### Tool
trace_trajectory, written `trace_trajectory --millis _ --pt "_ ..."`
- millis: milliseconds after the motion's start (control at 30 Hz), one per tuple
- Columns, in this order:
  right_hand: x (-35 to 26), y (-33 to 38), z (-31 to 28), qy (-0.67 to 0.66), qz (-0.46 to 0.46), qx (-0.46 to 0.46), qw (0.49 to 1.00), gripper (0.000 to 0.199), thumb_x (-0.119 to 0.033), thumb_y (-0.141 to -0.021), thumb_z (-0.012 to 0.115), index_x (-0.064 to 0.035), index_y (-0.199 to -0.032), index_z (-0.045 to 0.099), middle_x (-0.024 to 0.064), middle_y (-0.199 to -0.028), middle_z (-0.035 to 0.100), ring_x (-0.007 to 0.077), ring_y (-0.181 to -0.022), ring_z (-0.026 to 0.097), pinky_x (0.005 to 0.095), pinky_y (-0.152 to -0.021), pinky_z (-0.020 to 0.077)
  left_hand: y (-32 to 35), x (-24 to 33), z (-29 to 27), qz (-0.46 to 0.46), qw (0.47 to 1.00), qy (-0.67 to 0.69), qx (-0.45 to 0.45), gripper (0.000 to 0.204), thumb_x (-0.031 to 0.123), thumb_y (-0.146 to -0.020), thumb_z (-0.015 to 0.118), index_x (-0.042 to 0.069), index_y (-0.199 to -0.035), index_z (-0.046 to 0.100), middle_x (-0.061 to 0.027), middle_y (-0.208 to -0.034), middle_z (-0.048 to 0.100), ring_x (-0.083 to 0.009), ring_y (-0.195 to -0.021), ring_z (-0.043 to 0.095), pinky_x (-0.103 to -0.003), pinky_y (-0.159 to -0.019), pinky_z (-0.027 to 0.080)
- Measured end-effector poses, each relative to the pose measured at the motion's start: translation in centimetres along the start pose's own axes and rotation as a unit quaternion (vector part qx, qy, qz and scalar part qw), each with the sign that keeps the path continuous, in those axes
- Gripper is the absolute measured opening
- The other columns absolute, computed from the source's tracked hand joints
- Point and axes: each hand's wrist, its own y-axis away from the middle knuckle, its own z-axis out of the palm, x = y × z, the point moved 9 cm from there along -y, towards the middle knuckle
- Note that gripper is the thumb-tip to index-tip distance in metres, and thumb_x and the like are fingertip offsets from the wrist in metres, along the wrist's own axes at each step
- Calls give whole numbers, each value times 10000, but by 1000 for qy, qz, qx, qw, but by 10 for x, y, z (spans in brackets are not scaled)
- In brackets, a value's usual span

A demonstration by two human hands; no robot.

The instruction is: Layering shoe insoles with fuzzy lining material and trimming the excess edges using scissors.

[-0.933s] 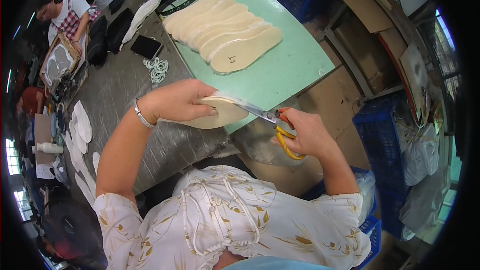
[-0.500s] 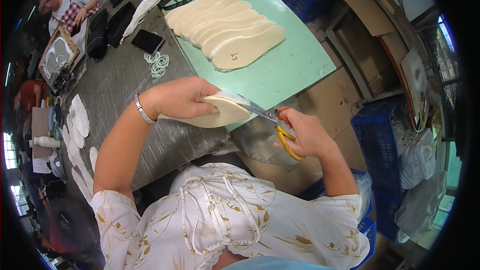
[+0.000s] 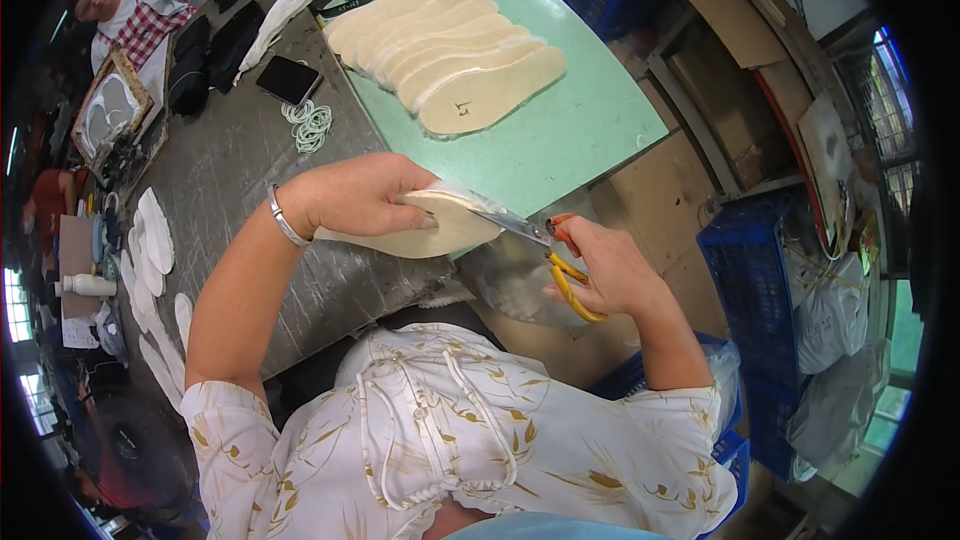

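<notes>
Grey worktable (image 3: 230, 210) and green mat (image 3: 560, 140) lie before us; our left hand (image 3: 355, 195) clasps a pale flat insole (image 3: 430, 230), right hand (image 3: 605, 270) grips yellow-handled scissors (image 3: 545, 245)

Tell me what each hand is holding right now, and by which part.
Left hand grips the tan insole from above, near its middle. Right hand holds scissors by their yellow handles.

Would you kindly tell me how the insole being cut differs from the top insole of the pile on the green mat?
The held insole is gripped by the left hand off the table, with the scissors in the right hand at its edge; the top pile insole lies flat and untouched. The pile insole bears a small dark mark; none shows on the held one. Both are cream and foot-shaped.
</notes>
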Motion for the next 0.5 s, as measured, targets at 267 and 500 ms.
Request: trace_trajectory --millis 267,500 --pt "0 3 1 33 -35 41 998 578 -483 -737 791 -38 -1018 550 82 -679 537 303 -582 558 378 -542 444 -9 -2 5 13 999 -47 -17 312 97 -868 658 2 -1164 663 -123 -953 720 -150 -823 635 -315 -764 506" --pt "7 5 5 24 -24 50 998 528 -438 -719 824 -57 -959 549 94 -677 570 321 -569 571 386 -533 459 -12 -6 10 18 998 -52 -31 297 95 -863 662 0 -1145 668 -133 -943 724 -157 -813 646 -325 -758 508"
